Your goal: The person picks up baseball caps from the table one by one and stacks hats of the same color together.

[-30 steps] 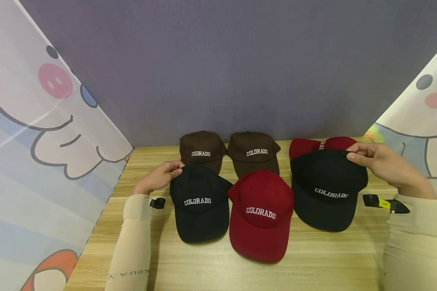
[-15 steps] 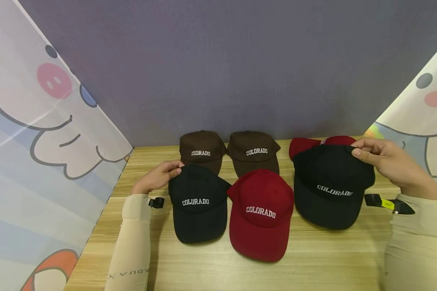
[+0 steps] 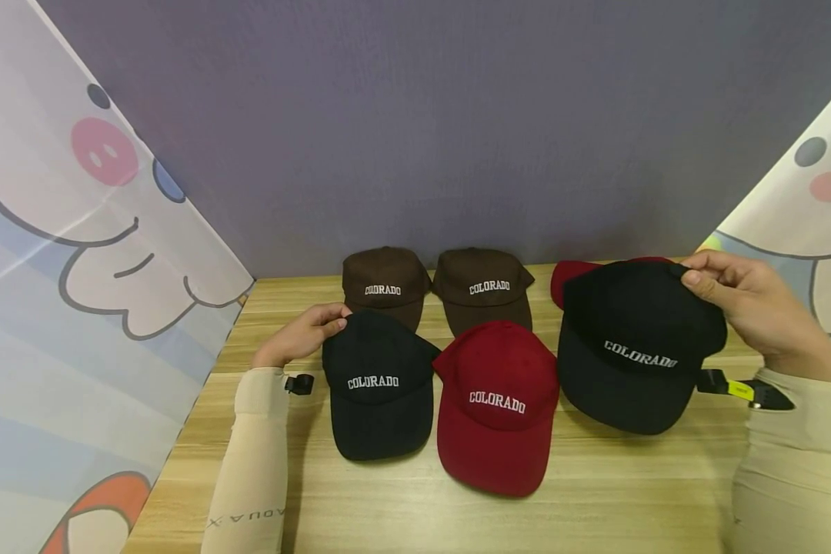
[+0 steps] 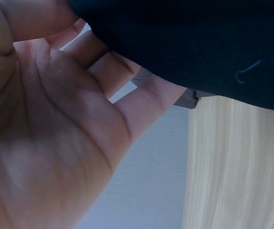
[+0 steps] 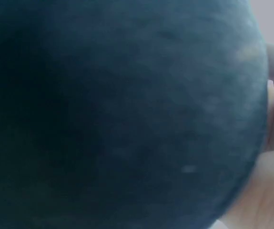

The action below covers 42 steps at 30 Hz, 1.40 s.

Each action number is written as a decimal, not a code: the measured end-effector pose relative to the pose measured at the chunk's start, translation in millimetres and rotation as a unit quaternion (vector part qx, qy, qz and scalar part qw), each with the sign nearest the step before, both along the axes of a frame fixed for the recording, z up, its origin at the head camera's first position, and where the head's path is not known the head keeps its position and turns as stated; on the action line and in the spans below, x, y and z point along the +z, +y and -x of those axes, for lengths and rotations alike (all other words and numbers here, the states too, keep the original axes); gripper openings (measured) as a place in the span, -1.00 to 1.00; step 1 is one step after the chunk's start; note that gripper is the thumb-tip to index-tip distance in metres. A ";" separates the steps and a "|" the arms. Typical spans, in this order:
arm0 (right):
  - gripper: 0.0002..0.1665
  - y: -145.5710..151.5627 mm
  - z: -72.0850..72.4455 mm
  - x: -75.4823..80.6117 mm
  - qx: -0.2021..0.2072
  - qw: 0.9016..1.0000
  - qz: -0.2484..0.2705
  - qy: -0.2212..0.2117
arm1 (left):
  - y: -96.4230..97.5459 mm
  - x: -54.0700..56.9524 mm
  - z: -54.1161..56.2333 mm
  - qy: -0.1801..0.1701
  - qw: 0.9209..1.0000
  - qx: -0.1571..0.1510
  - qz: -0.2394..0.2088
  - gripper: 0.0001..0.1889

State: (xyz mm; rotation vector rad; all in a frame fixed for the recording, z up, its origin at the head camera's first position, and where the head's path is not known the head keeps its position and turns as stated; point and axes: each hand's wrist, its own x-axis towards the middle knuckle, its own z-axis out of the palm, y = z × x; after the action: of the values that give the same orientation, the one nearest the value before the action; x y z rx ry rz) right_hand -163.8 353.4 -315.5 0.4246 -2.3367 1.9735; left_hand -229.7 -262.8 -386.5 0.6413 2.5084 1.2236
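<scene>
My left hand (image 3: 303,338) pinches the crown edge of a black cap (image 3: 381,419) marked COLORADO, at its upper left. In the left wrist view the dark fabric (image 4: 198,43) lies between thumb and fingers. At the right, my right hand (image 3: 755,304) pinches the top of another black cap (image 3: 630,392), which is tilted and overlaps a red cap (image 3: 573,275) behind it. That cap's fabric (image 5: 127,114) fills most of the right wrist view and hides much of the hand. Between the two black caps lies a red COLORADO cap (image 3: 498,454), brim toward me.
Two brown COLORADO caps, a left one (image 3: 382,273) and a right one (image 3: 485,269), sit in the back row against the grey wall (image 3: 422,131). The wooden table (image 3: 360,512) extends in front. Cartoon-printed panels (image 3: 41,308) flank both sides.
My right hand has moved right and slightly up with its black cap, which now covers more of the red cap behind. The left hand and its cap have barely shifted.
</scene>
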 end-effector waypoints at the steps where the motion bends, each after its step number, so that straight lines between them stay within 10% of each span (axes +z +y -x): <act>1: -0.70 -0.4 0.2 -0.4 0.010 1.000 0.023 -0.001 | -0.3 0.2 0.0 0.000 1.000 0.002 0.000 -0.80; 20: -0.65 -16.4 -2.8 5.5 0.083 0.968 0.232 0.039 | 2.1 0.9 1.5 0.004 1.000 0.019 0.002 -0.77; 42: -0.61 -37.2 -9.7 16.1 0.138 0.939 0.310 0.051 | 3.4 -0.4 0.3 0.013 0.999 0.030 0.004 -0.78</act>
State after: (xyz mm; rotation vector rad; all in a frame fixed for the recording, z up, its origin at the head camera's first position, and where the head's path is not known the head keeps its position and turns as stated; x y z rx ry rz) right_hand -154.1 316.2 -299.4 0.8022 -1.5274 2.5815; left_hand -230.0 -259.4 -386.9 0.5890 2.5691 1.2333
